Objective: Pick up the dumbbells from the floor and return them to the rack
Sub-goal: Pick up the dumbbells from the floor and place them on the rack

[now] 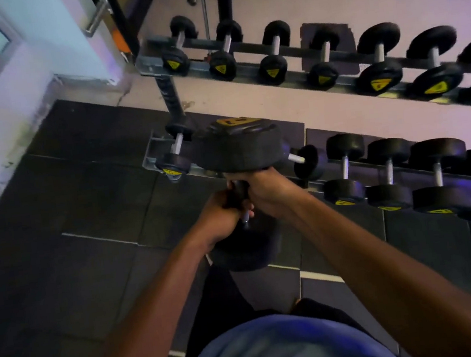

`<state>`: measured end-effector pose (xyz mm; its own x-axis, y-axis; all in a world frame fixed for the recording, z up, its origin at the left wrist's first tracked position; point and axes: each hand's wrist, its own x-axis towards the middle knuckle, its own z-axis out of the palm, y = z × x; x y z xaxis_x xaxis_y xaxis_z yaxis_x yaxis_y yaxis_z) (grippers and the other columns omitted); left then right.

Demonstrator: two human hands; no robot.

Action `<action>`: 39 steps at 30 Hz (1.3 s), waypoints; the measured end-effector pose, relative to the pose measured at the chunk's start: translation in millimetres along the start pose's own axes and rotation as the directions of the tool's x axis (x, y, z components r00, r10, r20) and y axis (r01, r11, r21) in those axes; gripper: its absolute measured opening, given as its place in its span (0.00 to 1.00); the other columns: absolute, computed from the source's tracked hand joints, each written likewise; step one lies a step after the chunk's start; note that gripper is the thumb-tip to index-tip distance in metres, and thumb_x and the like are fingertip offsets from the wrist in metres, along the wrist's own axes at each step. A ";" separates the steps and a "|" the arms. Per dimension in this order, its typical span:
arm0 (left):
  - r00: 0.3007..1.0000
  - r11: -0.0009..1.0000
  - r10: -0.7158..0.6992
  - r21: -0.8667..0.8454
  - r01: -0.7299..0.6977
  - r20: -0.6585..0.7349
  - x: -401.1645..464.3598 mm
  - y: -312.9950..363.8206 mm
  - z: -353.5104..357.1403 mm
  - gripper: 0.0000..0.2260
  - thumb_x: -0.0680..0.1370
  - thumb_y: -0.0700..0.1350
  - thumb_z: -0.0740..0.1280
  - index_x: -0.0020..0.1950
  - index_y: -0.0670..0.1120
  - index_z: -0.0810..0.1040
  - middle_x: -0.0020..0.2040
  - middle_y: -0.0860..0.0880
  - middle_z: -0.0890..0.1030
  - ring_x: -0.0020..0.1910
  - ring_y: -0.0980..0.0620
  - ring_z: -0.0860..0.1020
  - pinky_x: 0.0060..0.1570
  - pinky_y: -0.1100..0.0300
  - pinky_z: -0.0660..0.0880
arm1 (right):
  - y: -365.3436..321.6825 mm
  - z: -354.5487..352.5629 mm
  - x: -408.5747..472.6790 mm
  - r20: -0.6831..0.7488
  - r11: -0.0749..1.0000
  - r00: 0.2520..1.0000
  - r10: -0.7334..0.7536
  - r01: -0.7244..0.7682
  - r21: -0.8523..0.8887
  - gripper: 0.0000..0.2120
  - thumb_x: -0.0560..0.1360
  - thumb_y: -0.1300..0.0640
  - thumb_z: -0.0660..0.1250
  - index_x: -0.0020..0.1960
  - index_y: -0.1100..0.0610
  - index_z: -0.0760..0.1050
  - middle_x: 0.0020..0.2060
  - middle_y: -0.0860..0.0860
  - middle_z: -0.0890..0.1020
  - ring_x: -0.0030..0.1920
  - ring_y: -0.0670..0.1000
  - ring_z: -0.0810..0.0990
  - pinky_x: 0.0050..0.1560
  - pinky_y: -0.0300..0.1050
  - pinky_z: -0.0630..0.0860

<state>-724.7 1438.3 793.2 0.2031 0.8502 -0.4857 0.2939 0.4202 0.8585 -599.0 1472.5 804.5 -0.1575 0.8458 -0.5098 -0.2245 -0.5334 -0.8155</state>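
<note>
Both hands on one big dumbbell (238, 148), held up off the floor (82, 197) in front of the rack (152, 67), near its left end. Left hand (220, 212) and right hand (262, 187) both wrapped round the handle, touching each other, left just below right; each grip is clamped on the handle. Dumbbell stands near upright: top head with a yellow label faces up and away, bottom head hangs below the hands, over the dark floor tiles.

Top head overlaps the left end of the rack's lower rail in view; cannot tell if it touches the rail. A small dumbbell (176, 153) sits on the lower rail at the left end, just beside the held one. To the right along the lower rail a row of dumbbells (391, 177), bigger toward the right edge. Upper rail carries another row (272, 55), also bigger to the right.

Floor: dark rubber tiles near the person, a pale strip under the rack. Blue shirt (279, 351) at the bottom edge. Frame a bit motion-blurred.
</note>
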 end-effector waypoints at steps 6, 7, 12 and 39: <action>0.992 0.995 -0.103 0.011 0.103 0.067 104.5 2.3 -68.5 0.11 0.74 0.28 0.67 0.39 0.41 0.81 0.35 0.46 0.84 0.33 0.54 0.80 0.34 0.63 0.76 | -12.8 23.0 115.8 -0.032 0.994 0.993 0.109 -0.109 0.022 0.10 0.81 0.59 0.69 0.45 0.64 0.75 0.34 0.60 0.72 0.27 0.57 0.66 0.20 0.42 0.61; 0.989 0.992 -0.127 0.017 0.126 0.076 120.2 0.3 -76.2 0.10 0.75 0.29 0.67 0.39 0.41 0.81 0.35 0.47 0.84 0.32 0.55 0.81 0.35 0.63 0.76 | -12.9 24.0 133.4 -0.039 0.991 0.991 0.128 -0.127 0.038 0.10 0.81 0.59 0.69 0.45 0.64 0.76 0.35 0.60 0.72 0.27 0.57 0.66 0.20 0.42 0.62; 0.956 0.961 -0.274 0.050 0.270 0.105 200.8 -14.9 -100.7 0.08 0.71 0.30 0.69 0.42 0.42 0.84 0.37 0.49 0.86 0.40 0.51 0.83 0.40 0.60 0.79 | 0.1 17.6 224.4 -0.062 0.959 0.965 0.255 -0.245 0.140 0.09 0.77 0.57 0.72 0.40 0.60 0.79 0.34 0.59 0.74 0.33 0.58 0.68 0.33 0.50 0.63; 0.843 0.761 -0.537 0.450 0.468 0.031 614.8 -201.1 -86.4 0.09 0.82 0.49 0.66 0.49 0.44 0.82 0.44 0.44 0.85 0.40 0.50 0.81 0.38 0.56 0.76 | 141.3 -82.6 632.3 -0.457 0.798 0.674 0.581 -0.582 0.156 0.09 0.77 0.62 0.60 0.55 0.60 0.76 0.40 0.58 0.76 0.38 0.55 0.74 0.35 0.46 0.69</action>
<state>-739.6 1903.9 336.2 0.0420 0.4816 -0.8754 0.7389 0.5748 0.3517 -650.9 1933.0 344.3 0.2026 0.2664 -0.9423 -0.2375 -0.9202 -0.3112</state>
